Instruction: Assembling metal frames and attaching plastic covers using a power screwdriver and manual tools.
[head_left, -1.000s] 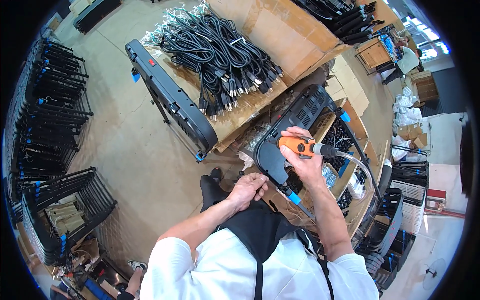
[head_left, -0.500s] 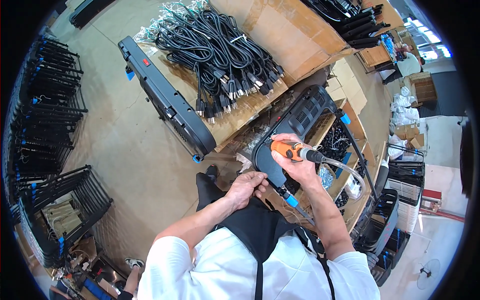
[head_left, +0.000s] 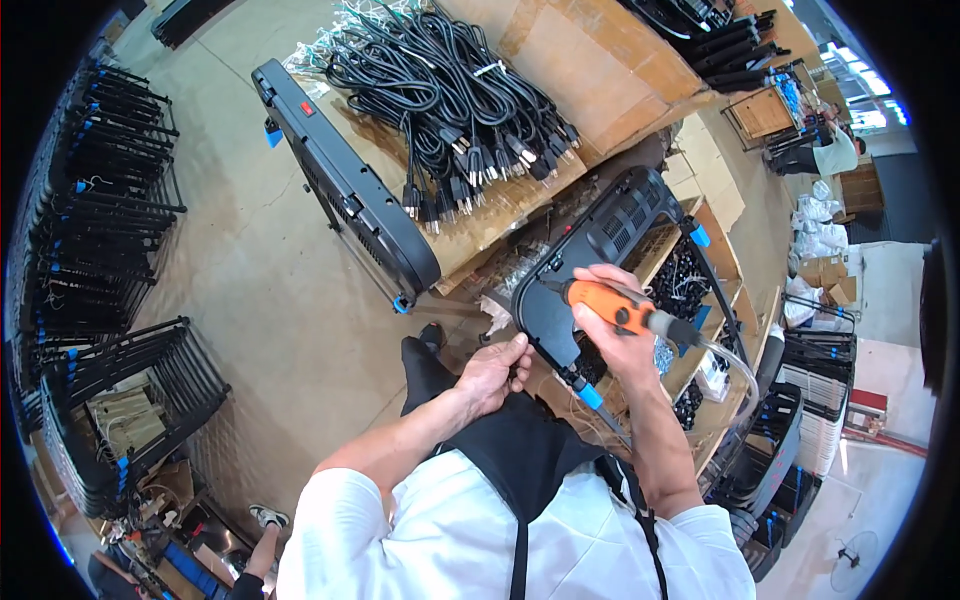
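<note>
My right hand (head_left: 622, 335) is wrapped round an orange power screwdriver (head_left: 605, 302) with a grey and black rear end and a clear hose (head_left: 738, 365). The tool points left, over a black plastic housing (head_left: 548, 315) with vent slots and a frame with blue clips. My left hand (head_left: 492, 375) is at the housing's near left corner, fingers curled and thumb pressed to the forefinger. Whatever lies in that pinch is too small or hidden to make out. The tip of the screwdriver is hard to see against the dark housing.
A heap of black power cords (head_left: 450, 95) lies on cardboard at the far side. A second black housing (head_left: 345, 185) with a red switch leans beside it. Bins of small black parts (head_left: 680, 285) stand right. Stacked black frames (head_left: 105, 205) line the left. Another person (head_left: 835, 155) is far right.
My right hand and the screwdriver have shifted slightly right, and the tool is turned a little. The left hand stays at the housing's corner. The whole view has moved slightly.
</note>
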